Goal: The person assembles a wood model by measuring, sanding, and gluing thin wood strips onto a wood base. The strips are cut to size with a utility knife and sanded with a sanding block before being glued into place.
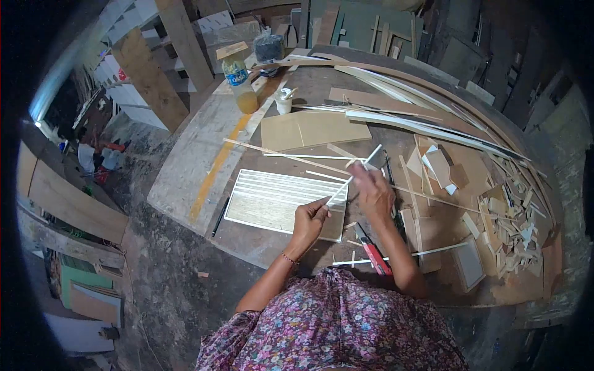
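My left hand (311, 221) pinches the lower end of a thin white strip (338, 195), which slants up to the right over the table. Close against the strip's upper part is my right hand (374, 191), its fingers curled and partly blurred. A small pale piece (351, 163) shows at its fingertips; I cannot tell what it is. Beneath my hands lies a rectangular white-edged panel (266, 207) with long pale strips laid side by side across its upper part. A red utility knife (374, 250) rests below my right hand.
A bottle of amber liquid (245, 99) and a small white pot (284, 102) stand farther back. Behind the panel is a brown board (315, 130). Long strips (427, 133) curve along the right, beside a heap of wood offcuts (516, 238). A dark pen (219, 219) lies left.
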Demonstrator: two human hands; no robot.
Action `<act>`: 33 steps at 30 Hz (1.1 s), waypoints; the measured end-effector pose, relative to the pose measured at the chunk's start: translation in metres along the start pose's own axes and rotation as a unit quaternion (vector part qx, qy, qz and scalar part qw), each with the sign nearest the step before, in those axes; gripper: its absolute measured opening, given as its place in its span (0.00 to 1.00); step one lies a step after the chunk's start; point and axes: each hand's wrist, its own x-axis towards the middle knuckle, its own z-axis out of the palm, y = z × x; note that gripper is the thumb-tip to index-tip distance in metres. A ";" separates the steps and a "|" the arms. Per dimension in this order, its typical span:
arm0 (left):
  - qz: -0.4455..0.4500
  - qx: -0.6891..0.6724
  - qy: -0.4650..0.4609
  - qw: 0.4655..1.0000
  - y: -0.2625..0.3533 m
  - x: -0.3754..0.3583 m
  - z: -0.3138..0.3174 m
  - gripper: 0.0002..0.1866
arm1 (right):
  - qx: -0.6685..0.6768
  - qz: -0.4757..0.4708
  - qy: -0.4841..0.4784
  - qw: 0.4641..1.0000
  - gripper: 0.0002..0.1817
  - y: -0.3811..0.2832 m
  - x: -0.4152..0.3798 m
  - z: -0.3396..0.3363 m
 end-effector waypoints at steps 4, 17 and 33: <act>-0.043 -0.049 -0.025 0.998 0.010 0.002 -0.003 0.11 | 0.043 -0.099 -0.047 0.993 0.20 -0.030 -0.031 0.006; -0.097 -0.101 -0.071 0.988 -0.003 -0.003 0.006 0.08 | 0.016 -0.020 0.015 1.000 0.21 -0.006 -0.021 -0.005; -0.076 -0.130 -0.049 0.987 0.013 -0.006 0.004 0.09 | -0.007 -0.124 -0.004 0.992 0.19 -0.017 -0.020 -0.001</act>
